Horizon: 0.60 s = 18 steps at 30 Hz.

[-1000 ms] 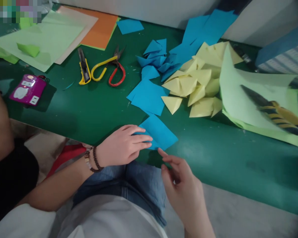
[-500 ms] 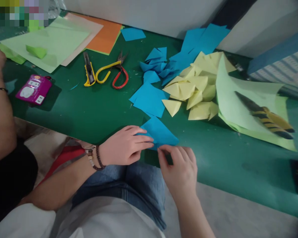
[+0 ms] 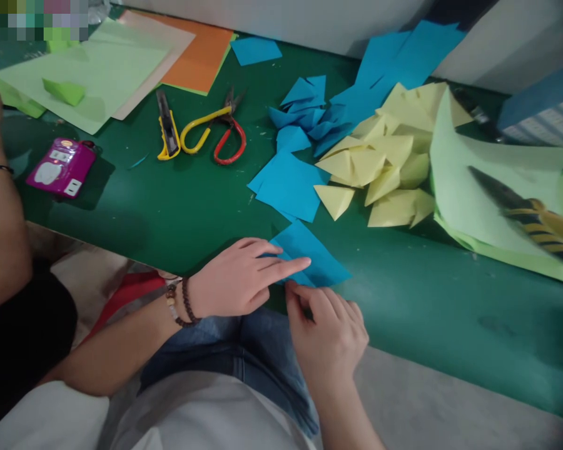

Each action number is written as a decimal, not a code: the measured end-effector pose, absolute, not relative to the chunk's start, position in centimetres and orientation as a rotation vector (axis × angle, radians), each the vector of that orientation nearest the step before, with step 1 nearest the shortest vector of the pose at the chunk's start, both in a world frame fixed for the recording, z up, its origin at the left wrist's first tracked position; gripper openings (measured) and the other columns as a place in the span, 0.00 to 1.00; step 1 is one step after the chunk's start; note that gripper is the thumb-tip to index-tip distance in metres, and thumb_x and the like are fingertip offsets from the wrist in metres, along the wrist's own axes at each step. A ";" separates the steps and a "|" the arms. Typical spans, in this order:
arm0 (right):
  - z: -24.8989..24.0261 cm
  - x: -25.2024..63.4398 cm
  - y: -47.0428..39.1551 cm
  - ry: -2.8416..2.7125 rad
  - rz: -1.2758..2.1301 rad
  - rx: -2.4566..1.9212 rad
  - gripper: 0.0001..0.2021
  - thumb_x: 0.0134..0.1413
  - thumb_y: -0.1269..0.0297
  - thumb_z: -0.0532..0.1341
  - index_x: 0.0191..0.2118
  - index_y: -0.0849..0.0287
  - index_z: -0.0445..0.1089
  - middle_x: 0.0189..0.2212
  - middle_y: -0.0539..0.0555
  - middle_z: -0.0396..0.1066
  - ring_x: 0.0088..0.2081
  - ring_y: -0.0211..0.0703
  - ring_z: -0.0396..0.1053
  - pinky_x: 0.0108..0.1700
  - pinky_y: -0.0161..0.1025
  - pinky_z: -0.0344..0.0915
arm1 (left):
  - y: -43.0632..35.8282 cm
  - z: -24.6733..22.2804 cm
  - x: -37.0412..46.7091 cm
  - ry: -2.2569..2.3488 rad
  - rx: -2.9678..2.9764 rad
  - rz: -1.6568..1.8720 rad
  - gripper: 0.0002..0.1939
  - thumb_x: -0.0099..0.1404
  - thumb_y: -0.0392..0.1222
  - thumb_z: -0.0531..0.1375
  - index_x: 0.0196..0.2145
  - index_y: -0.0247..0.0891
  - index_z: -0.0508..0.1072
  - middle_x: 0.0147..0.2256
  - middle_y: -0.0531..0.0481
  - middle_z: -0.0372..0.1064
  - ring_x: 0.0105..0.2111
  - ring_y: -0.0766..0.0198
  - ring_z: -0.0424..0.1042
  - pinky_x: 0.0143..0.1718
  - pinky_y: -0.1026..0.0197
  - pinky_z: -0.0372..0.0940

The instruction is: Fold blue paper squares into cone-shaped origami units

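Blue sheet: here it is, the blue sheet [image 3: 328, 261] flat on the green table [image 3: 164, 203] by the near edge, slanted, both hands on it!
Slip risk: a light left press could let the paper skid and a crease run crooked; a sideways tug from the right could do it too.
Left hand: palm down, the left hand [image 3: 232, 278] has its fingers loosely spread, index stretched across the paper, pressing rather than gripping.
Right hand: thumb and index nearly meet at the near edge, a narrow pinch from the right hand [image 3: 331, 325]; whether paper sits between them, I can't tell.
Blue stack: just beyond, loose blue squares [image 3: 291, 187].
Yellow pile: folded yellow pieces [image 3: 373, 162], to the right of that.
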State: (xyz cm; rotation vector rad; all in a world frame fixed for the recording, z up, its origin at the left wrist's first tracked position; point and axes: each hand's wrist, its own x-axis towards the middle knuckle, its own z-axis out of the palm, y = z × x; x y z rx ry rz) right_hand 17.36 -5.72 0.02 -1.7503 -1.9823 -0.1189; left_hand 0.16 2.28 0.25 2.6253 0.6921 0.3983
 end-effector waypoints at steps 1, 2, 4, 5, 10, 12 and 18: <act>-0.1 17.2 -5.7 -1.983 -0.108 -1.744 0.10 0.60 0.69 0.61 0.26 0.56 0.69 0.18 0.47 0.67 0.23 0.38 0.61 0.30 0.40 0.53 | 2.3 0.2 0.2 0.692 2.626 0.396 0.30 0.67 0.32 0.50 0.66 0.36 0.53 0.53 0.48 0.71 0.58 0.55 0.60 0.59 0.50 0.57; -0.2 17.0 -5.6 -1.986 -0.095 -1.737 0.10 0.60 0.69 0.61 0.26 0.56 0.69 0.18 0.47 0.67 0.23 0.37 0.61 0.30 0.40 0.52 | 2.3 0.2 0.2 0.692 2.627 0.398 0.30 0.68 0.32 0.50 0.66 0.36 0.54 0.52 0.48 0.71 0.57 0.55 0.60 0.58 0.50 0.58; -0.3 16.4 -5.5 -1.991 -0.073 -1.728 0.11 0.60 0.69 0.60 0.26 0.56 0.69 0.19 0.47 0.68 0.23 0.37 0.62 0.30 0.40 0.52 | 2.3 0.2 0.2 0.690 2.624 0.403 0.28 0.69 0.33 0.48 0.66 0.36 0.54 0.52 0.48 0.72 0.57 0.55 0.60 0.58 0.50 0.58; -0.4 16.1 -5.4 -1.990 -0.070 -1.723 0.11 0.60 0.69 0.60 0.26 0.56 0.69 0.19 0.47 0.68 0.23 0.37 0.62 0.30 0.40 0.52 | 2.3 0.2 0.2 0.692 2.621 0.406 0.28 0.70 0.33 0.48 0.66 0.36 0.54 0.52 0.48 0.72 0.57 0.55 0.61 0.58 0.50 0.58; -0.3 15.9 -6.2 -2.001 0.058 -1.576 0.10 0.59 0.70 0.62 0.26 0.55 0.70 0.19 0.47 0.68 0.24 0.38 0.63 0.30 0.41 0.52 | 2.3 -0.1 0.2 0.712 2.635 0.404 0.27 0.70 0.33 0.48 0.66 0.37 0.55 0.51 0.47 0.73 0.56 0.56 0.62 0.57 0.51 0.59; -0.1 17.1 -6.8 -1.972 0.097 -1.525 0.06 0.56 0.72 0.64 0.30 0.54 0.71 0.21 0.46 0.70 0.25 0.38 0.65 0.31 0.40 0.55 | 2.3 -0.1 0.3 0.720 2.651 0.400 0.27 0.70 0.32 0.48 0.66 0.37 0.55 0.50 0.47 0.73 0.56 0.56 0.62 0.56 0.51 0.60; -0.2 23.2 -6.1 -1.811 -0.137 -1.633 0.14 0.53 0.75 0.64 0.46 0.55 0.71 0.41 0.57 0.75 0.40 0.47 0.73 0.42 0.45 0.69 | 2.3 0.0 0.4 0.734 2.701 0.446 0.20 0.74 0.40 0.51 0.61 0.39 0.64 0.49 0.49 0.74 0.54 0.58 0.65 0.54 0.53 0.61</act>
